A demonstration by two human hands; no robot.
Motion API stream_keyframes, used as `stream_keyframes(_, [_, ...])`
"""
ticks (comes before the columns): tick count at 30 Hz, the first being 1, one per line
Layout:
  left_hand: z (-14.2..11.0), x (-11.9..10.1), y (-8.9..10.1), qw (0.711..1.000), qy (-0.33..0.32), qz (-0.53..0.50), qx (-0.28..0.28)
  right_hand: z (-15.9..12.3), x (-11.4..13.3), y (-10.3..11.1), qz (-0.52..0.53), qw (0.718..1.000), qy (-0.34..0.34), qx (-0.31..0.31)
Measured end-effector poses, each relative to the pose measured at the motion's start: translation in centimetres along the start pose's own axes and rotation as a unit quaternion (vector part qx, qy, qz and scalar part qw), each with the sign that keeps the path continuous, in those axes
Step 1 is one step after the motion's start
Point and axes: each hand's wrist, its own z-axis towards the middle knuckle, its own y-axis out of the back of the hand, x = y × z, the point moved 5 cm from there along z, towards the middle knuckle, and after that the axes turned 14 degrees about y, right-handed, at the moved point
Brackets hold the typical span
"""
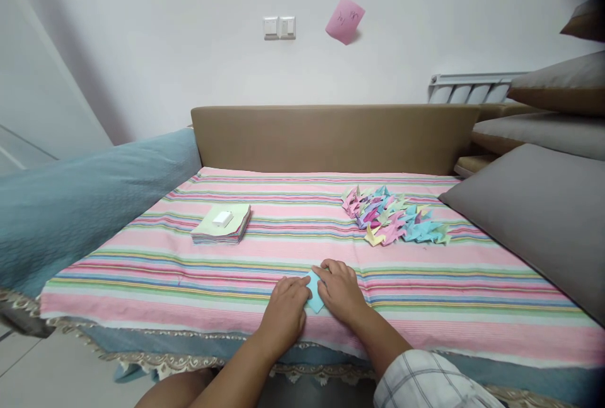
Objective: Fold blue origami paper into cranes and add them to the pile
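At the left, a blue quilted cover (pixel 94 197) drapes the sofa's armrest, next to a striped cloth (pixel 155 256) spread over the seat. On the left part of the cloth lies a stack of square paper (pixel 222 239), a pale green sheet uppermost, with a small white block (pixel 222 218) on top. To the right and nearer, by the seat's near edge, the left hand (pixel 286 308) rests with fingers partly curled, touching the left side of a small folded light-blue paper (pixel 315 304) that lies on the cloth between the hands. The right hand (pixel 339 289) bends its fingers over the paper's far right part; whether either hand pinches it, I cannot tell. Farther and to the right sits a heap of folded paper pieces in many colours (pixel 394 219). A large grey cushion (pixel 534 212) leans at the right end.
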Motion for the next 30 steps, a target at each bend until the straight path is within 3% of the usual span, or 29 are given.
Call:
stream_keyframes(21, [0.1,0.1,0.0,1.0,-0.007,-0.006,-0.007,-2.5,2.5,0.5,0.046,0.993,0.105,-0.03])
stream_keyframes(30, [0.0,0.1,-0.1,1.0,-0.011,0.0,-0.012,-1.1,1.8,0.6,0.03,0.998,0.028,-0.043])
